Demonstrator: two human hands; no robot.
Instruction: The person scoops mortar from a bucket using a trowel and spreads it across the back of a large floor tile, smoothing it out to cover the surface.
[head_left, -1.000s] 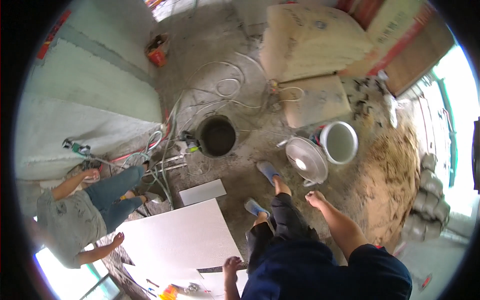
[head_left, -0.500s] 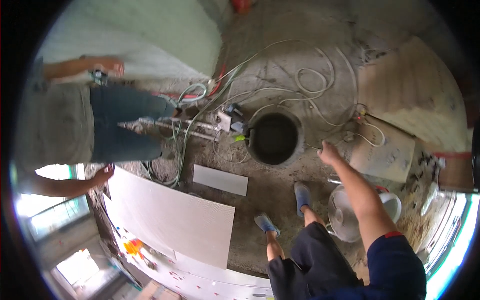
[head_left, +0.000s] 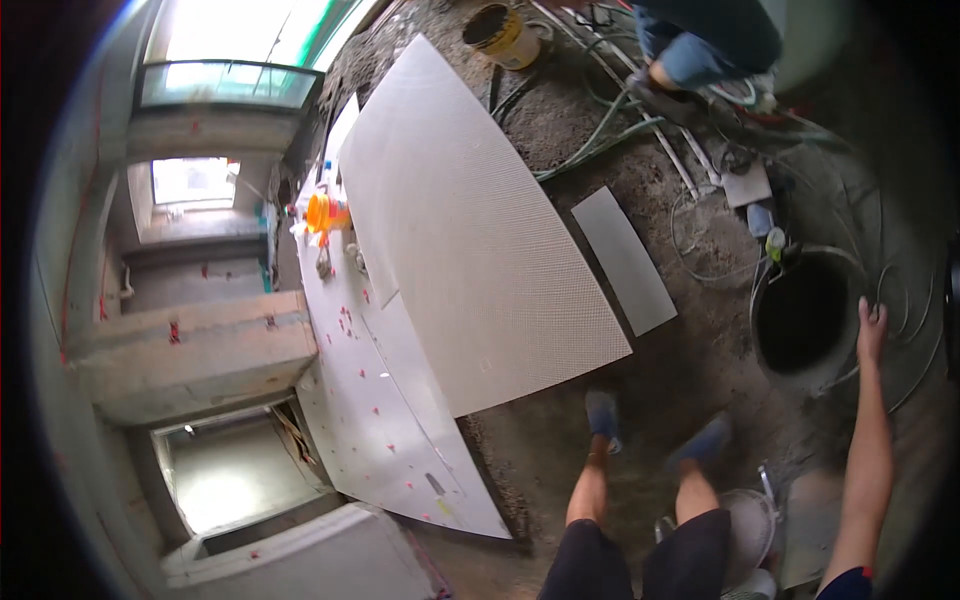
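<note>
My right hand (head_left: 871, 325), fingers curled, is at the right beside a large dark bucket (head_left: 805, 310); whether it holds anything I cannot make out. My left hand is out of the picture. Below me, my slippered feet stand near a large pale textured tile (head_left: 480, 260) and a narrow pale strip (head_left: 624, 262) lying on the rough floor. A power tool with a lime-green part (head_left: 773, 243) leans at the bucket's rim, beside loose hoses.
A co-worker's bent leg (head_left: 690, 55) is at the top, among pipes and hoses, near a yellow bucket (head_left: 515, 45). White tiles with red clips (head_left: 400, 420) and an orange container (head_left: 325, 212) are at the left. A round metal container (head_left: 745, 535) is by my legs.
My view has swung left, so the tiles and windows fill more of it. My right arm has reached forward toward the dark bucket. My left hand, seen a second ago, has left the view.
</note>
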